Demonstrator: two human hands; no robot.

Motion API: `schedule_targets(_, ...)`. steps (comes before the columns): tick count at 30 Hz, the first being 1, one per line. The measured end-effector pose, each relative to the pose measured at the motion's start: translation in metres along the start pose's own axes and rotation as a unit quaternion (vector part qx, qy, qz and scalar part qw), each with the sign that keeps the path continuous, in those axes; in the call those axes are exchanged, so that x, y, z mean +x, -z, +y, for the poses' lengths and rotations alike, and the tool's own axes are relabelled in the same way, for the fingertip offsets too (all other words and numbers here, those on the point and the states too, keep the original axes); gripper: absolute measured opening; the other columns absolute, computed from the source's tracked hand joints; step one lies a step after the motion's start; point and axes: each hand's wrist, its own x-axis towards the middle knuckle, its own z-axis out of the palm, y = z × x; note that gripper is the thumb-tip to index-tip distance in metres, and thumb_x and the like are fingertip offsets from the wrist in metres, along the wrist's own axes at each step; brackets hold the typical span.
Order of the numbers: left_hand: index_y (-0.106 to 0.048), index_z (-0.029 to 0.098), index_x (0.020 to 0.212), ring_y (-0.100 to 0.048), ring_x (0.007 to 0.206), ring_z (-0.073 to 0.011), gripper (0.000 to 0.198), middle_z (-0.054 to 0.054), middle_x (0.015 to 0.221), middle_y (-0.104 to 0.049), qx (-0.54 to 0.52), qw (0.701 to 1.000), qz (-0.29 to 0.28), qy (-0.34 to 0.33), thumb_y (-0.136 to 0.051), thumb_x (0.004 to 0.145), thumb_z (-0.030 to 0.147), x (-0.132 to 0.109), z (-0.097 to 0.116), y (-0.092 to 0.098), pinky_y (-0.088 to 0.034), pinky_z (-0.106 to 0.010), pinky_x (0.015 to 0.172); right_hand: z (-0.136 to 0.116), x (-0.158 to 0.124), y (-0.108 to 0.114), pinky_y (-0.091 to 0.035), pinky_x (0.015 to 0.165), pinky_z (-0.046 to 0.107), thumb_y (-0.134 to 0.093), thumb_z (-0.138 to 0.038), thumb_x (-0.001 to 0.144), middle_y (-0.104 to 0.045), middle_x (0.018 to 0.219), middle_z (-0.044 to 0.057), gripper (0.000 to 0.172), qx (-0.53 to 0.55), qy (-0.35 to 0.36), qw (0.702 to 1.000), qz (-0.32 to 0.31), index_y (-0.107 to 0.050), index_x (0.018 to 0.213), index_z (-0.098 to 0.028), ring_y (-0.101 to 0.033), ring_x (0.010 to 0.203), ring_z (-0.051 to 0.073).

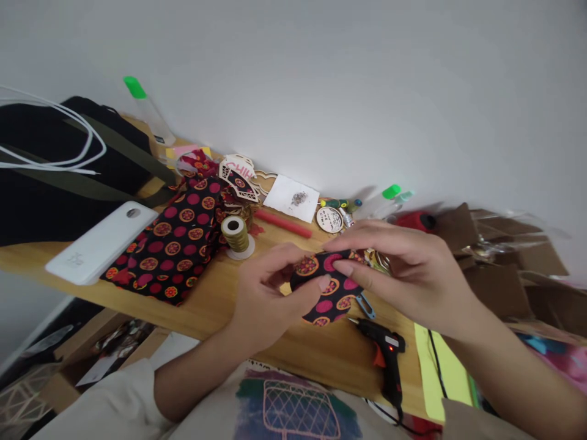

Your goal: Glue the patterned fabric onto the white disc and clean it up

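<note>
Both hands grip a small piece covered in black patterned fabric [324, 304], printed with pink dots and orange-ringed circles. My left hand [279, 299] pinches its left side, thumb lying across the front. At the upper right edge, my right hand [403, 269] presses with its thumb and fingers; the fingers behind are hidden. Below the fabric piece, a black glue gun [387, 351] with a red light lies on the wooden table [215, 318]. Small blue-handled snips [365, 305] rest just under my right hand.
Folded matching cloth [183, 238] lies left, with a white power bank [101, 244] on it. Nearby are a gold thread spool [237, 237], a red stick [284, 223] and a white paper [292, 198]. Cardboard boxes [499, 287] stand right; a dark bag [68, 177] sits far left.
</note>
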Motion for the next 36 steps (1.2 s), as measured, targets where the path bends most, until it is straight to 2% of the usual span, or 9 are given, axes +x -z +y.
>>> schedule_targets(7, -0.067, 0.017, 0.061, -0.048, 0.053, -0.0097, 0.007, 0.002, 0.056, -0.056, 0.016, 0.999, -0.014, 0.045, -0.072, 0.064, 0.015, 0.002, -0.012, 0.0, -0.038, -0.019, 0.048, 0.009, 0.006, -0.004, -0.048, 0.062, 0.026, -0.065, -0.022, 0.08, -0.069, 0.076, 0.001, 0.005, -0.006, -0.035, 0.999, 0.005, -0.069, 0.083, -0.021, -0.061, 0.068, 0.011)
schedule_targets(10, -0.069, 0.017, 0.066, -0.052, 0.056, -0.0115, 0.005, 0.0, 0.06, -0.062, 0.018, 0.995, -0.02, 0.091, -0.073, 0.063, 0.017, 0.004, -0.027, 0.004, -0.041, -0.021, 0.053, 0.027, 0.009, -0.012, -0.045, 0.055, 0.022, -0.067, -0.027, 0.078, -0.068, 0.069, 0.0, 0.009, 0.058, -0.129, 0.989, -0.046, -0.069, 0.077, -0.018, -0.057, 0.061, 0.008)
schedule_targets(14, -0.07, 0.016, 0.065, -0.057, 0.059, -0.0142, 0.007, -0.001, 0.061, -0.066, 0.005, 0.983, -0.048, 0.177, -0.073, 0.06, 0.019, 0.004, -0.049, 0.017, -0.044, -0.023, 0.057, 0.054, 0.017, -0.022, -0.048, 0.062, 0.023, -0.067, -0.027, 0.076, -0.067, 0.069, -0.001, 0.01, 0.137, -0.285, 0.938, -0.139, -0.066, 0.077, -0.017, -0.057, 0.062, 0.008)
schedule_targets(17, -0.07, 0.016, 0.07, -0.06, 0.066, -0.0155, 0.011, -0.002, 0.067, -0.068, 0.002, 0.966, -0.065, 0.25, -0.073, 0.06, 0.02, 0.002, -0.06, 0.031, -0.045, -0.023, 0.062, 0.077, 0.033, -0.02, -0.049, 0.063, 0.023, -0.067, -0.022, 0.076, -0.065, 0.073, -0.001, 0.014, 0.096, -0.337, 0.929, -0.12, -0.065, 0.087, -0.015, -0.057, 0.064, 0.008)
schedule_targets(19, -0.069, 0.015, 0.07, -0.06, 0.068, -0.0154, 0.012, -0.001, 0.068, -0.068, -0.001, 0.957, -0.066, 0.282, -0.073, 0.06, 0.021, 0.0, -0.064, 0.039, -0.044, -0.023, 0.065, 0.094, 0.047, -0.014, -0.05, 0.062, 0.025, -0.059, -0.027, 0.084, -0.065, 0.078, 0.003, 0.017, 0.052, -0.384, 0.918, -0.087, -0.063, 0.092, -0.012, -0.057, 0.064, 0.01)
schedule_targets(22, -0.069, 0.016, 0.073, -0.061, 0.072, -0.0161, 0.013, -0.001, 0.072, -0.069, -0.006, 0.947, -0.056, 0.315, -0.073, 0.061, 0.022, -0.003, -0.066, 0.049, -0.044, -0.023, 0.069, 0.119, 0.067, -0.008, -0.053, 0.075, 0.034, -0.054, -0.033, 0.089, -0.063, 0.103, 0.007, 0.027, -0.014, -0.457, 0.888, -0.043, -0.06, 0.106, -0.014, -0.061, 0.086, 0.015)
schedule_targets(25, -0.069, 0.017, 0.078, -0.063, 0.075, -0.0167, 0.017, -0.001, 0.075, -0.071, -0.008, 0.937, -0.007, 0.35, -0.072, 0.062, 0.021, -0.006, -0.069, 0.054, -0.045, -0.024, 0.07, 0.136, 0.079, -0.015, -0.051, 0.083, 0.04, -0.055, -0.034, 0.089, -0.058, 0.118, 0.009, 0.034, -0.034, -0.504, 0.862, -0.042, -0.056, 0.117, -0.015, -0.059, 0.1, 0.02)
schedule_targets(28, -0.068, 0.019, 0.082, -0.064, 0.076, -0.0172, 0.022, 0.0, 0.076, -0.071, -0.013, 0.929, 0.04, 0.366, -0.072, 0.06, 0.02, -0.009, -0.072, 0.057, -0.045, -0.025, 0.071, 0.145, 0.086, -0.028, -0.051, 0.084, 0.041, -0.055, -0.034, 0.089, -0.058, 0.119, 0.009, 0.035, -0.025, -0.532, 0.845, -0.05, -0.055, 0.118, -0.015, -0.059, 0.101, 0.021)
schedule_targets(36, -0.067, 0.018, 0.087, -0.063, 0.082, -0.0199, 0.038, 0.0, 0.079, -0.07, -0.03, 0.911, 0.056, 0.407, -0.073, 0.05, 0.025, -0.009, -0.08, 0.063, -0.046, -0.028, 0.076, 0.169, 0.099, -0.042, -0.051, 0.084, 0.041, -0.055, -0.034, 0.089, -0.058, 0.119, 0.009, 0.036, -0.001, -0.563, 0.826, -0.006, -0.055, 0.119, -0.015, -0.059, 0.101, 0.02)
